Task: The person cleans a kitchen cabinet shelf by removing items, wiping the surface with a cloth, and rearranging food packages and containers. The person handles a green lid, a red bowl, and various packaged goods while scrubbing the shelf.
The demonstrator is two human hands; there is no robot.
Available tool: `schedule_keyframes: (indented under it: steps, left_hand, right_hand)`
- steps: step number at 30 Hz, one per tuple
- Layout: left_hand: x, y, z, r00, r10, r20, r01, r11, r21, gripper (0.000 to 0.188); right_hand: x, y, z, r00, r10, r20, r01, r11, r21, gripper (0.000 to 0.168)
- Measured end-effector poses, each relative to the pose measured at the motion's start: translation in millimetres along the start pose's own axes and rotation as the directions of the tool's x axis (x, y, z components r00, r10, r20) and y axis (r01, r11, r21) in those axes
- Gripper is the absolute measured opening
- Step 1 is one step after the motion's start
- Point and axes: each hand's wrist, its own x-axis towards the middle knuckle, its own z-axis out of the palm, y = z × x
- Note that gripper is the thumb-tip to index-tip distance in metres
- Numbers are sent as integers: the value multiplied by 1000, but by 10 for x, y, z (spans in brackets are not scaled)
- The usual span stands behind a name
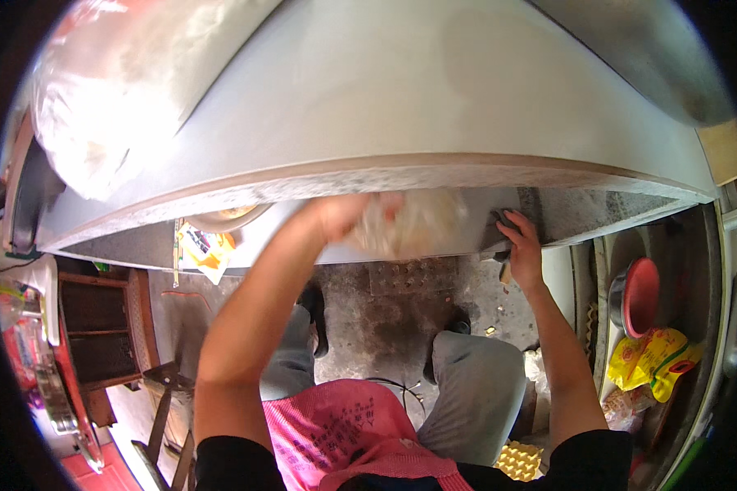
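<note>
Below the rim of a white cabinet (pixel 405 123), my left hand (pixel 349 216) grips a clear plastic bag (pixel 411 224), blurred by motion; its contents cannot be made out. Farther right, my right hand (pixel 521 236) touches a dark object (pixel 497 230) at the edge of the white shelf, with the fingers slightly spread. Whether it grips that object is unclear. An orange and white packet (pixel 206 248) and a pale round bowl (pixel 227 218) are to the left on the same shelf.
A red bowl (pixel 642 297) and a yellow plastic bag (pixel 651 362) sit at the right. A dark-framed wooden cabinet (pixel 98 325) and a metal-legged stool (pixel 169 374) stand at the left. A large plastic bag (pixel 98 123) lies at the upper left; yellow egg trays (pixel 519 461) are low at the right.
</note>
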Motion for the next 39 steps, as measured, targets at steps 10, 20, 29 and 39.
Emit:
schedule_keyframes:
  steps: [10,20,29,39]
  left_hand:
    - [0,-937,-2378,512,252,-821,508,683,526,30]
    - [-640,-1466,-2624,439,-122,-890,414,907,79,33]
    - [-336,-1315,-2588,481,-75,-873,356,927,116,35]
    - [140,-1289,-2118,592,-2,-806,280,938,204,38]
  right_hand:
    - [-79,63,4,997,71,-11,-71,997,-24,49]
    - [-2,-19,24,997,63,-36,-61,996,61,48]
    - [-54,49,75,997,70,-41,-71,997,-16,51]
    - [-64,8,36,990,76,-120,-78,997,-5,50]
